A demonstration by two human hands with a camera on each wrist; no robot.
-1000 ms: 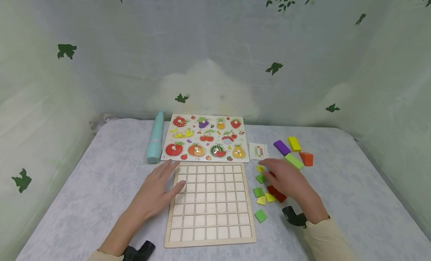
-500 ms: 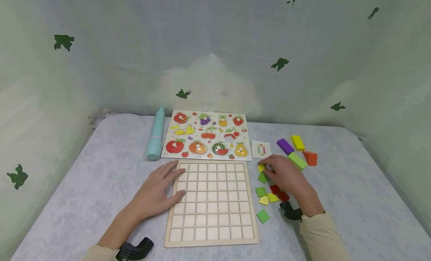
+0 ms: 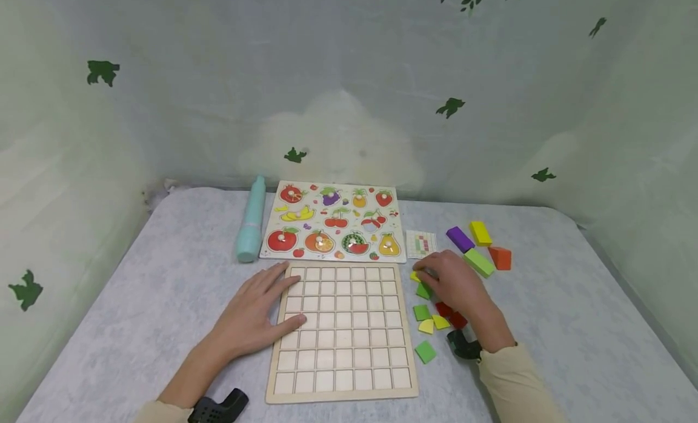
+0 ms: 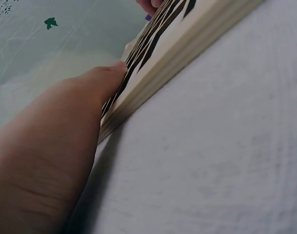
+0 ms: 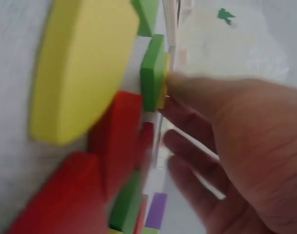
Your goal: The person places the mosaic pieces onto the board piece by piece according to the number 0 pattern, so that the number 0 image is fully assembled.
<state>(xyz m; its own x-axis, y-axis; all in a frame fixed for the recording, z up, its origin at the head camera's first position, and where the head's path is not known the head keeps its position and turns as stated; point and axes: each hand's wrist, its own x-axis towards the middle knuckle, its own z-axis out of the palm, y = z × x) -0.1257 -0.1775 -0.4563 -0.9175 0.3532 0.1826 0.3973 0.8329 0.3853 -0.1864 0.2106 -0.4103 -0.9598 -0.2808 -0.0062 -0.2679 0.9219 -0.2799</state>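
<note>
A wooden grid board [image 3: 342, 399] with square cells lies mid-table. My left hand [image 3: 248, 317] rests along its left edge, fingers spread, thumb [image 4: 109, 73] on the edge in the left wrist view. Right of the board, my right hand [image 3: 458, 283] pinches a small yellow block [image 3: 415, 276] between thumb and index finger; its shape is partly hidden. In the right wrist view that yellow block [image 5: 165, 80] shows behind a green square block [image 5: 152, 73]. Nearby lie other green square blocks [image 3: 425, 351], yellow fan-shaped blocks [image 3: 426, 326] and red blocks [image 3: 458, 320].
Behind the grid board lies a fruit peg puzzle [image 3: 334, 223], with a light-blue bottle-like cylinder [image 3: 251, 223] to its left. A small printed grid card [image 3: 421, 244] sits at its right. Purple [image 3: 460, 239], yellow [image 3: 481, 234], light-green [image 3: 478, 262] and orange [image 3: 500, 258] blocks stand farther right.
My right hand has closed its thumb and index finger on the yellow block and shifted it slightly left, toward the board. The left hand has settled onto the board's left edge.
</note>
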